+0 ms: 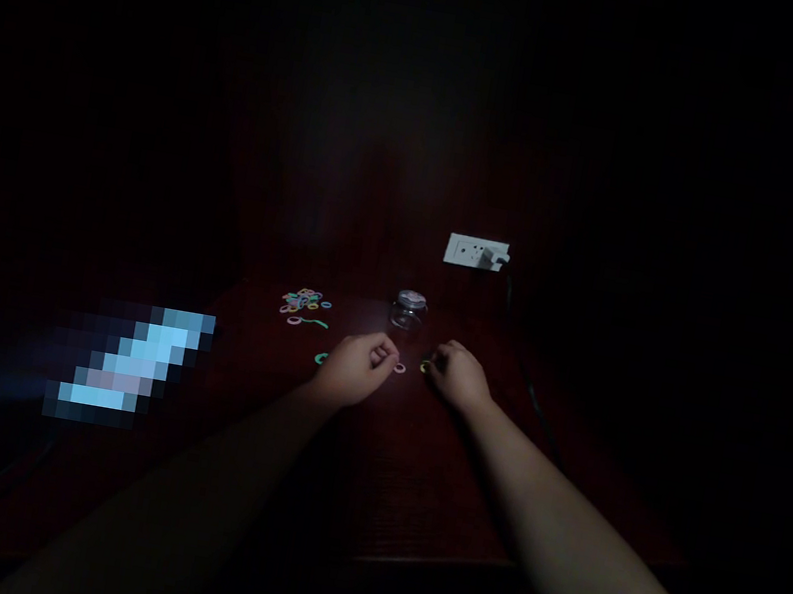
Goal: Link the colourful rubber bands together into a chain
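On the dark red table, my left hand is closed, its thumb and fingertips pressed together just beside a small pink hair tie. Whether anything sits in that pinch is hidden. My right hand has its fingers curled down onto a yellow hair tie, which shows at the fingertips. A green hair tie lies to the left, partly covered by my left hand. Behind both hands stands a clear jar with its lid on.
A pile of several coloured hair ties lies at the back left, with a green strip in front. A bright pixelated area is at left. The back wall carries a white socket with a plugged-in adapter; a dark cable runs along the right.
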Available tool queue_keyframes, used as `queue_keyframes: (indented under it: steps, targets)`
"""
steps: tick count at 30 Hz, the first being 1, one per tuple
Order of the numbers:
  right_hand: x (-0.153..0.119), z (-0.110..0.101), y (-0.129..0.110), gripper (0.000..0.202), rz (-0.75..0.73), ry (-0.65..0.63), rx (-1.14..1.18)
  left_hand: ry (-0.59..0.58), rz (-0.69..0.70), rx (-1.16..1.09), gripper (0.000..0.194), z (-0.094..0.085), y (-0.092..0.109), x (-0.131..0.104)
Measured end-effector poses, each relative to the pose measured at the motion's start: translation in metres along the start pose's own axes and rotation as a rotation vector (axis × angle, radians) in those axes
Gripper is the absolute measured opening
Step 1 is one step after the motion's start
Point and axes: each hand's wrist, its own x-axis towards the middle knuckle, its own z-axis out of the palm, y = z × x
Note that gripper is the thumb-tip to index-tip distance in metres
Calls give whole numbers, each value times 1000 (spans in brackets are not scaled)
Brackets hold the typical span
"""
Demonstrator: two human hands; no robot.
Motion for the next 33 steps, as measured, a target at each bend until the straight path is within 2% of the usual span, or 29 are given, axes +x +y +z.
queue_keyframes:
  steps: [8,14,24,33]
  targets:
    - [-5,-6,1,15,-41,-92,63,7,6,35,14,-4,-2,1]
    - [-6,-6,5,24,-139,-132,133,9,2,42,15,-4,-3,1]
    - [-5,-4,1,13,-103,-121,78,2,-25,31,16,-6,-4,1]
    - [-4,-3,1,13,-121,-106,74,7,-30,50,18,-9,-7,2]
